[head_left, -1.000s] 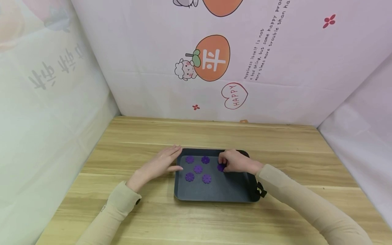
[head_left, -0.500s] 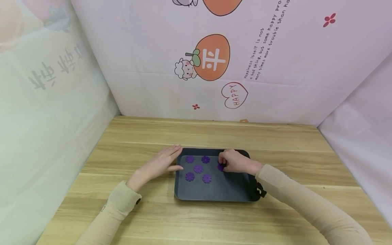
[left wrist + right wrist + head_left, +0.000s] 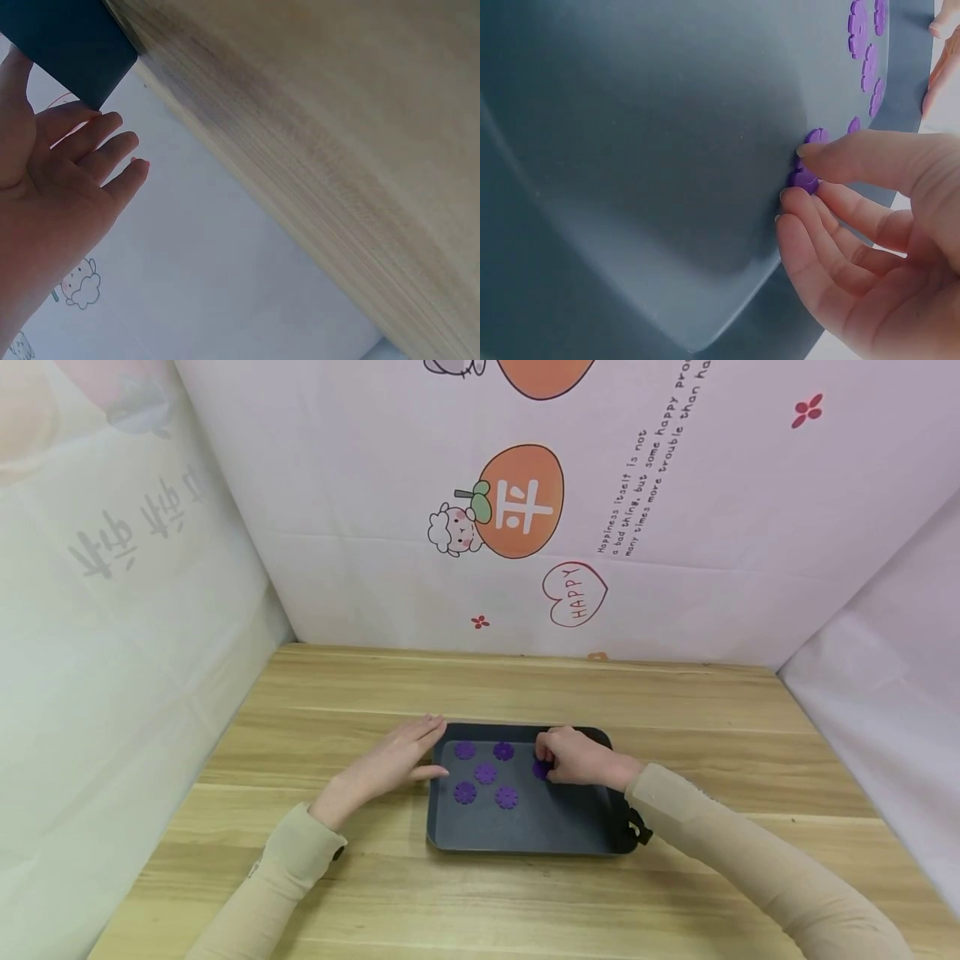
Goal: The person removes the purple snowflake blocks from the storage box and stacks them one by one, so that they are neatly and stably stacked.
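A dark rectangular tray (image 3: 525, 831) lies on the wooden table. My right hand (image 3: 581, 758) reaches into its right half and pinches a purple notched disc (image 3: 804, 181) between thumb and fingers, low over the tray floor. Part of that disc is behind the thumb in the right wrist view. Several more purple notched discs (image 3: 465, 792) lie flat and apart in the tray's left half. My left hand (image 3: 388, 760) rests at the tray's left side, fingers extended along the outer wall and thumb over the rim. In the left wrist view, its fingertips touch the tray's corner.
The tray stands on a wood-grain table (image 3: 480, 902). A black strap-like piece (image 3: 640, 827) sits by the tray's right edge, near the right sleeve. A white printed cloth (image 3: 390, 585) hangs behind the table, and pale cloth walls stand at both sides.
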`<act>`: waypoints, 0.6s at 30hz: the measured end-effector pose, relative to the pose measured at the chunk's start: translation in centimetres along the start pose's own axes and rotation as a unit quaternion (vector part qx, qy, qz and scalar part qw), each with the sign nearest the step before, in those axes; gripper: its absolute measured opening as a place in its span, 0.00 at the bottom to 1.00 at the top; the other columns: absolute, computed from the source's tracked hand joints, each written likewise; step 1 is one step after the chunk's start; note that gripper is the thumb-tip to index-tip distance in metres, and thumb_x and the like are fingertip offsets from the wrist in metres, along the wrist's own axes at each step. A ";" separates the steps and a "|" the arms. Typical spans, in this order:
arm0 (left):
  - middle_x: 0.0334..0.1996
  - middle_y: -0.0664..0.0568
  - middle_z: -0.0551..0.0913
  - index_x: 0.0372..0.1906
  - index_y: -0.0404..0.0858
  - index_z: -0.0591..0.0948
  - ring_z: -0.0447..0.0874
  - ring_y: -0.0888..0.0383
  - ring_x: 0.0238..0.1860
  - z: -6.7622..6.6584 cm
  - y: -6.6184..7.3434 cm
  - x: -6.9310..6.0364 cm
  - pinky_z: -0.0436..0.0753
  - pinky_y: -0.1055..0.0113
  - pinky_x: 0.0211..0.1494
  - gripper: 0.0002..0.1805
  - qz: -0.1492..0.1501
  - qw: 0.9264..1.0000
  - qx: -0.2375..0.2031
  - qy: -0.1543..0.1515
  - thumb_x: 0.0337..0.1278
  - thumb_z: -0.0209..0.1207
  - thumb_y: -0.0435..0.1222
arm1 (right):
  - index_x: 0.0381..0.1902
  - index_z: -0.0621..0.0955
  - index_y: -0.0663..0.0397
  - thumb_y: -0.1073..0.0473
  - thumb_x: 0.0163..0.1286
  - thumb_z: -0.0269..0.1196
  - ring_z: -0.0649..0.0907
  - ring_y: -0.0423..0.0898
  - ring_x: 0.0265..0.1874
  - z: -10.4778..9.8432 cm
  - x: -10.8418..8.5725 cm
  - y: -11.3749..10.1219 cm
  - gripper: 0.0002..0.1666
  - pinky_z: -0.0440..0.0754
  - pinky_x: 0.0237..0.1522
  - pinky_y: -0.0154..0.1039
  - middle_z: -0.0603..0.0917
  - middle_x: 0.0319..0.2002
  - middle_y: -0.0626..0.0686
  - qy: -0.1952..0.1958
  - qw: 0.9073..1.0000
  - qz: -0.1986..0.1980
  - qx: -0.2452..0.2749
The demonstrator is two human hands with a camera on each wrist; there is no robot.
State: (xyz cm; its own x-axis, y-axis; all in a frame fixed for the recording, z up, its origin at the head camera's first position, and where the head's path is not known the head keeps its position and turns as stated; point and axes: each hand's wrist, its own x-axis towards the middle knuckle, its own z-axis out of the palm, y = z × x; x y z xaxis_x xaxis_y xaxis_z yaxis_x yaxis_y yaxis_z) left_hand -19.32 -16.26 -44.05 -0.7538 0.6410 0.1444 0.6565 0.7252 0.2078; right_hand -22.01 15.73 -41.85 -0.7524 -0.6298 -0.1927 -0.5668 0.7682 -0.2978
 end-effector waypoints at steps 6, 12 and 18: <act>0.72 0.35 0.66 0.72 0.28 0.65 0.64 0.39 0.74 0.0 0.0 0.0 0.66 0.45 0.77 0.43 0.000 1.000 -0.003 0.000 0.63 0.59 0.54 | 0.39 0.81 0.59 0.67 0.58 0.70 0.79 0.43 0.34 -0.1 0.0 -0.1 0.12 0.83 0.36 0.37 0.82 0.35 0.54 -0.005 1.000 0.003 -0.004; 0.73 0.35 0.65 0.72 0.29 0.65 0.63 0.39 0.75 0.1 0.0 0.0 0.65 0.45 0.78 0.43 -0.004 1.000 -0.006 -0.005 0.63 0.59 0.54 | 0.39 0.82 0.59 0.66 0.58 0.71 0.80 0.43 0.33 -0.2 0.0 -0.2 0.12 0.84 0.36 0.37 0.84 0.35 0.54 -0.002 1.000 0.005 0.001; 0.73 0.35 0.65 0.72 0.28 0.65 0.63 0.39 0.75 0.1 0.0 0.0 0.65 0.45 0.78 0.43 -0.004 1.000 -0.008 -0.005 0.63 0.59 0.54 | 0.39 0.82 0.59 0.65 0.57 0.72 0.81 0.42 0.33 -0.2 -0.1 -0.1 0.12 0.85 0.36 0.36 0.85 0.35 0.53 0.000 1.000 0.001 0.000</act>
State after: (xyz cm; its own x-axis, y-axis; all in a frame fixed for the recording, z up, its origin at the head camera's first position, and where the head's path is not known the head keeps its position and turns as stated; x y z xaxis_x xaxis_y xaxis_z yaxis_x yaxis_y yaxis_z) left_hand -19.34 -16.24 -44.13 -0.7591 0.6372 0.1332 0.6493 0.7264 0.2253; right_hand -21.93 15.72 -41.57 -0.7541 -0.6278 -0.1927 -0.5651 0.7698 -0.2966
